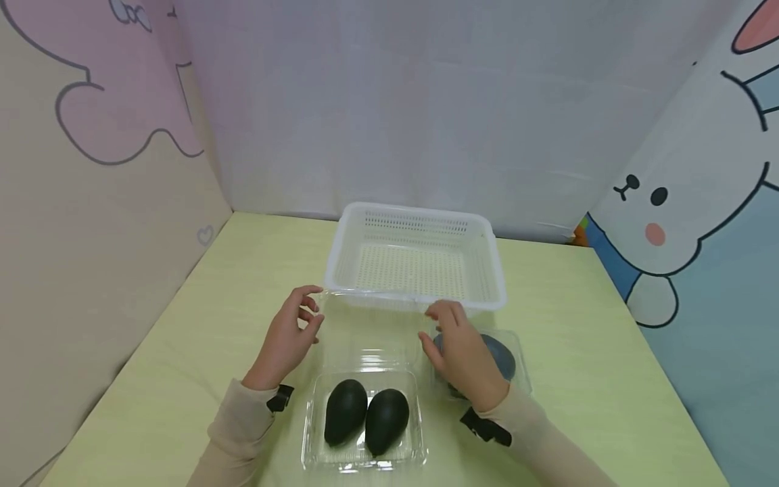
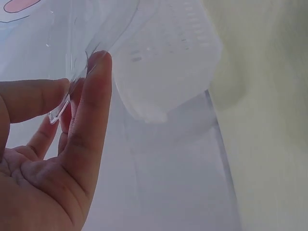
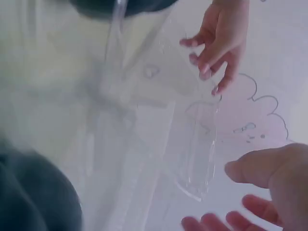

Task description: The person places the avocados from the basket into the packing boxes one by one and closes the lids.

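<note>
A clear plastic clamshell box (image 1: 309, 433) lies with its lid (image 1: 371, 345) raised, in the head view. Two dark avocados (image 1: 345, 411) sit side by side in its base. My left hand (image 1: 289, 341) pinches the lid's left edge between thumb and fingers; the left wrist view shows the clear lid (image 2: 103, 36) between them. Near the lid's right corner, my right hand (image 1: 465, 358) has its thumb and fingers spread apart, with nothing gripped. Below that hand lies a second clear box (image 1: 520, 365), its dark contents (image 1: 502, 357) partly hidden by the hand.
A white perforated plastic basket (image 1: 497, 287) stands behind the raised lid, at the back of the pale yellow table (image 1: 572, 338). Walls with cartoon prints (image 1: 657, 230) enclose the table on the left, back and right.
</note>
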Available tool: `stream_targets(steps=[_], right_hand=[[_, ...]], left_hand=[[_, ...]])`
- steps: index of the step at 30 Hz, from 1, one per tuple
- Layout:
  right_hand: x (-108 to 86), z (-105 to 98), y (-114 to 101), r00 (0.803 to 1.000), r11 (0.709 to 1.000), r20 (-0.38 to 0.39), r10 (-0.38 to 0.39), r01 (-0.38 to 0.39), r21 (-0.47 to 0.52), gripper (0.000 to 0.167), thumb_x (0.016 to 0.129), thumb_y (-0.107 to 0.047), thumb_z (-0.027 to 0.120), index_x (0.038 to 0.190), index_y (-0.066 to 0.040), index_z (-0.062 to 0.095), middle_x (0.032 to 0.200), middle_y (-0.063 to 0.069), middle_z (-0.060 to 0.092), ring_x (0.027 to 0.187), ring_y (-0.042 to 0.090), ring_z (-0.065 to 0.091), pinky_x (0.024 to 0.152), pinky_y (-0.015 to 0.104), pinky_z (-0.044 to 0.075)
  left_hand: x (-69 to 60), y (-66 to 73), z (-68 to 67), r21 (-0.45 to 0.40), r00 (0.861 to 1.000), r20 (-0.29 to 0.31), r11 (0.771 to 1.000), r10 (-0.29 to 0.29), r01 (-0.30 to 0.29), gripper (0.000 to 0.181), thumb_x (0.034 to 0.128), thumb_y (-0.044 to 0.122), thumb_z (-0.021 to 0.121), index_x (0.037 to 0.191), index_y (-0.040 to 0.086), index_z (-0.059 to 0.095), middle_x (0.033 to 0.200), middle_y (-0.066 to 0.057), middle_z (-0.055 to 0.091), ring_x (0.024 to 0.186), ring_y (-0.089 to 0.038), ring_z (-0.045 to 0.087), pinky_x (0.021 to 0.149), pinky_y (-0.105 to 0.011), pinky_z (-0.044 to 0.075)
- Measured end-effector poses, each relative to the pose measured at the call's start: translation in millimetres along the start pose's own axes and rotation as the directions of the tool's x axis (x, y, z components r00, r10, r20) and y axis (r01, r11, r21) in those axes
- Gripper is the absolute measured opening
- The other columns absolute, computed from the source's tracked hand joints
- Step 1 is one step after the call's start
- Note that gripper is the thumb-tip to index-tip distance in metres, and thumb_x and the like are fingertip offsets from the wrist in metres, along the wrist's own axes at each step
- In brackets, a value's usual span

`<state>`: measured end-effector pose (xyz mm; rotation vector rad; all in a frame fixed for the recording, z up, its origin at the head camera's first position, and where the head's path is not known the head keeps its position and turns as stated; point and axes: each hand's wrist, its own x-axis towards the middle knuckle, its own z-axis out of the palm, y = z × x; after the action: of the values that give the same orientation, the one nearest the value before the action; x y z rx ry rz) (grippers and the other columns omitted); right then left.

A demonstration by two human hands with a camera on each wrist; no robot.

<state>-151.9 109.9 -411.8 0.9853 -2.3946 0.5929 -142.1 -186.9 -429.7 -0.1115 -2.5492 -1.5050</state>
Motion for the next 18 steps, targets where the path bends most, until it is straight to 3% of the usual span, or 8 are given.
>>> stream_targets(steps=[2,5,11,18], right_hand=[[5.5,-2.5,4.9,1.000,1.000,-0.027,0.015,-0.016,-0.011,0.054,0.082,-0.009,0.076,0.126,0.004,0.048,0.121,0.020,0.052,0.091,0.026,0.060,0.072,0.033,0.057],[11.8,-4.3,9.0,1.000,1.000,-0.008,0.026,-0.025,0.010,0.060,0.085,-0.009,0.073,0.136,0.003,0.044,0.126,0.021,0.053,0.096,0.028,0.062,0.074,0.034,0.057],[19.7,-2.2,9.3,0.999,0.995,0.032,0.031,-0.034,0.096,0.038,0.087,-0.006,0.070,0.122,-0.002,0.057,0.114,0.013,0.059,0.087,0.019,0.067,0.071,0.026,0.058],[32.3,-0.1,13.3,0.998,0.992,0.015,0.062,-0.063,0.113,0.038,0.084,-0.003,0.073,0.119,-0.001,0.059,0.104,0.012,0.058,0.078,0.018,0.066,0.068,0.026,0.058]], left_hand=[[-0.6,1.1,0.0,-0.007,1.000,0.000,1.000,0.009,-0.009,0.045,0.0911,-0.004,0.058,0.132,0.010,0.046,0.101,-0.010,0.051,0.082,-0.023,0.055,0.056,-0.025,0.056],[-1.4,2.2,-0.6,-0.009,1.000,0.006,1.000,0.022,-0.022,0.044,0.0908,-0.004,0.059,0.131,0.010,0.046,0.100,-0.011,0.051,0.082,-0.023,0.055,0.056,-0.025,0.056],[-1.2,2.8,-1.7,-0.011,0.999,0.015,0.999,0.040,-0.040,0.044,0.0907,-0.004,0.059,0.131,0.009,0.045,0.098,-0.011,0.050,0.081,-0.022,0.054,0.057,-0.025,0.056],[3.9,3.6,-2.1,-0.051,0.998,0.010,0.997,0.060,-0.059,0.043,0.0908,-0.006,0.059,0.129,0.008,0.044,0.097,-0.011,0.050,0.082,-0.023,0.053,0.059,-0.027,0.056]])
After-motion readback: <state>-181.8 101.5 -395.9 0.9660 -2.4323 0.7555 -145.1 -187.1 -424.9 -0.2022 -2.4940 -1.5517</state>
